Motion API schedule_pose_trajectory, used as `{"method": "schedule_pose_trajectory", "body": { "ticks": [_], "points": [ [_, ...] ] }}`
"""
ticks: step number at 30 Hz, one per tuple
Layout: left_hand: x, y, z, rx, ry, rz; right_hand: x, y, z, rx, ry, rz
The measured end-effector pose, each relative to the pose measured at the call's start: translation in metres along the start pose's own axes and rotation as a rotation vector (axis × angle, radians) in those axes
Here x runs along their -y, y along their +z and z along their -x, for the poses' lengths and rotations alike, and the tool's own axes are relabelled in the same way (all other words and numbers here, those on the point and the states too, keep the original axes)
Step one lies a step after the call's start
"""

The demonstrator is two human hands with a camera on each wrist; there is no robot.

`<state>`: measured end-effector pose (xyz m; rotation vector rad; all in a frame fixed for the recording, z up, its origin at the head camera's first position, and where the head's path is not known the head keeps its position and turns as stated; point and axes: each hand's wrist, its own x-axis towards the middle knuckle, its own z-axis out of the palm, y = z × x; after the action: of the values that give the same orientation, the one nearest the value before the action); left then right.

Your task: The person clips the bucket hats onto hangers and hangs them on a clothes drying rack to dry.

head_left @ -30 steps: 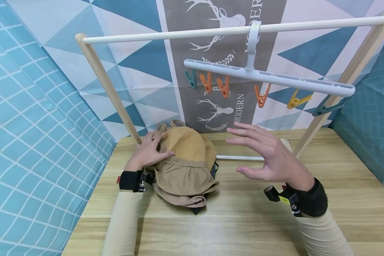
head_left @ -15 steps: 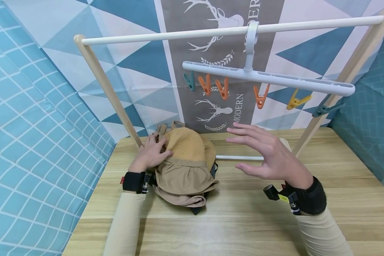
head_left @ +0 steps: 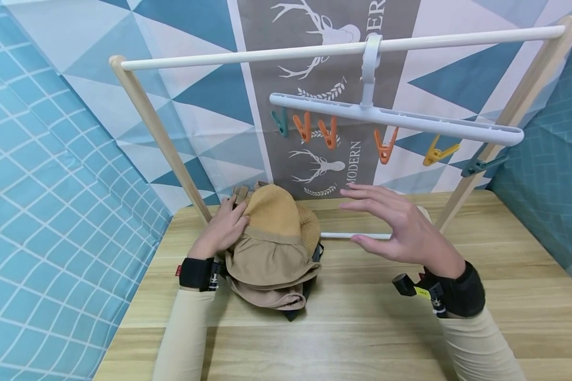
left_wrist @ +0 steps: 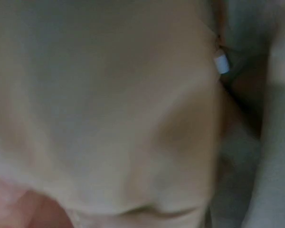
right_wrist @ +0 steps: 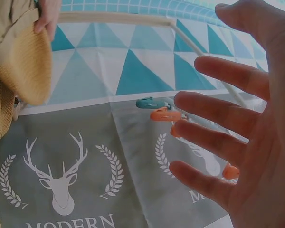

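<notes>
A sun hat [head_left: 274,217] with a yellow woven crown and a tan cloth brim tops a pile of hats on the table's left side. My left hand [head_left: 224,226] grips its left edge, with the thumb and fingers closed on the fabric; the right wrist view also shows this hold on the hat [right_wrist: 34,66]. Beneath it lie another woven crown [head_left: 309,225] and a pinkish-brown brim [head_left: 281,301]. Blurred beige cloth [left_wrist: 109,109] fills most of the left wrist view. My right hand [head_left: 395,225] hovers right of the pile, fingers spread, holding nothing.
A rack with a white bar [head_left: 267,53] and wooden posts [head_left: 162,140] spans the table [head_left: 362,338]. From the bar hangs a white hanger [head_left: 395,119] bearing several coloured clips [head_left: 384,145]. A patterned curtain [head_left: 209,106] stands behind.
The top hat's crown has tilted and lifted slightly under my left hand, whose thumb has drawn in onto the fabric. My right hand has stayed nearly still.
</notes>
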<state>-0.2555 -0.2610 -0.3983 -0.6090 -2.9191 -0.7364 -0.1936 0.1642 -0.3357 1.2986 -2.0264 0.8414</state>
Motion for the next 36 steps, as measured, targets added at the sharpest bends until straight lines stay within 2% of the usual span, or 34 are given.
{"method": "schedule_pose_trajectory", "body": {
  "ticks": [6, 12, 15, 19, 23, 26, 29, 36],
  "points": [
    [-0.015, -0.007, 0.0, -0.113, 0.036, -0.034, -0.002, 0.002, 0.0, -0.033, 0.006, 0.0],
    [-0.027, -0.011, 0.001, -0.243, 0.12, -0.054, -0.005, 0.002, 0.0, -0.041, 0.05, 0.024],
    [-0.031, -0.011, 0.0, -0.322, 0.146, -0.074, -0.004, 0.001, 0.001, -0.043, 0.126, 0.037],
    [-0.037, -0.012, 0.0, -0.437, 0.163, -0.084, 0.001, 0.0, 0.001, -0.063, 0.302, 0.073],
    [-0.042, -0.011, 0.0, -0.581, 0.189, -0.074, 0.008, 0.0, -0.002, -0.09, 0.453, 0.05],
    [-0.047, -0.008, 0.001, -0.684, 0.185, -0.083, 0.01, 0.005, -0.004, -0.132, 0.514, 0.004],
    [-0.051, -0.005, 0.001, -0.75, 0.171, -0.08, 0.014, 0.013, -0.006, -0.175, 0.562, -0.048],
    [-0.065, 0.002, -0.001, -0.838, 0.135, -0.059, 0.021, 0.035, -0.01, -0.2, 0.643, -0.17]
  ]
}}
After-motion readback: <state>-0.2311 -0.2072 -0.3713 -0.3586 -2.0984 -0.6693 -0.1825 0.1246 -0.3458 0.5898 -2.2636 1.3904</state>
